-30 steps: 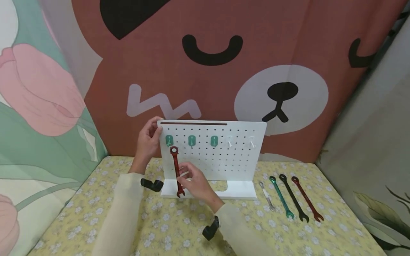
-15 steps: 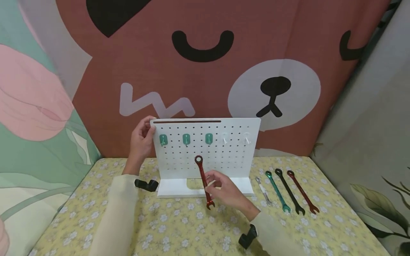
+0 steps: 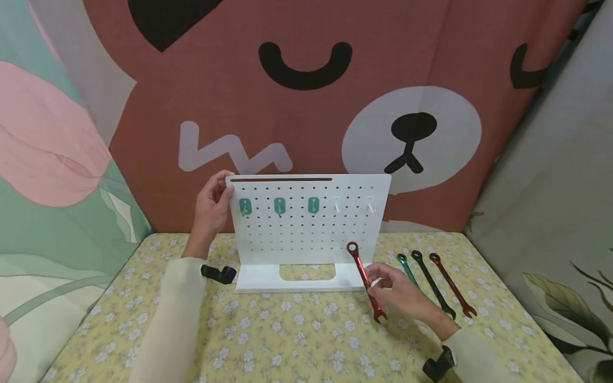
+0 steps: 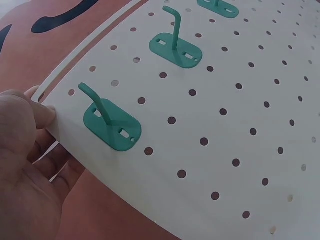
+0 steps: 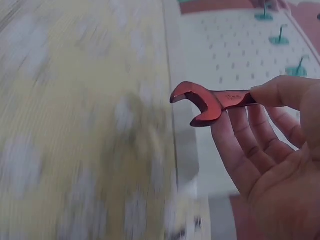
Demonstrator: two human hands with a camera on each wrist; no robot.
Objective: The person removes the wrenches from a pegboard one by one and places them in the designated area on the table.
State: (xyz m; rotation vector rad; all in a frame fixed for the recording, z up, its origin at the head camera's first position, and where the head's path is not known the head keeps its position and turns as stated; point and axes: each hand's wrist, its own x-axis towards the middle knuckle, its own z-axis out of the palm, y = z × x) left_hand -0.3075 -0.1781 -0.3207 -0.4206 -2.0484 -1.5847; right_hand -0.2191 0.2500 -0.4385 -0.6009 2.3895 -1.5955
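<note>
A white pegboard (image 3: 287, 239) stands upright on its base, with three green hooks (image 3: 280, 205) and two clear hooks (image 3: 370, 206) in one row. My left hand (image 3: 209, 208) grips its upper left corner; the left wrist view shows the thumb on the front face and fingers behind the edge. My right hand (image 3: 402, 291) pinches a red combination wrench (image 3: 361, 270) by the shank, ring end up, in front of the board's right side. Its open-ended jaw end (image 5: 207, 105) points away from the palm in the right wrist view.
To the right lie a green wrench (image 3: 405, 266), a black wrench (image 3: 431, 282) and another red wrench (image 3: 450, 282), side by side on the flowered tablecloth (image 3: 287, 340). My right hand covers part of the green one. A curtain with a bear print (image 3: 239, 106) hangs behind.
My right hand has carried the red wrench rightward and down, from below the leftmost hook to the board's right end. The small silver wrench has gone out of sight behind that hand.
</note>
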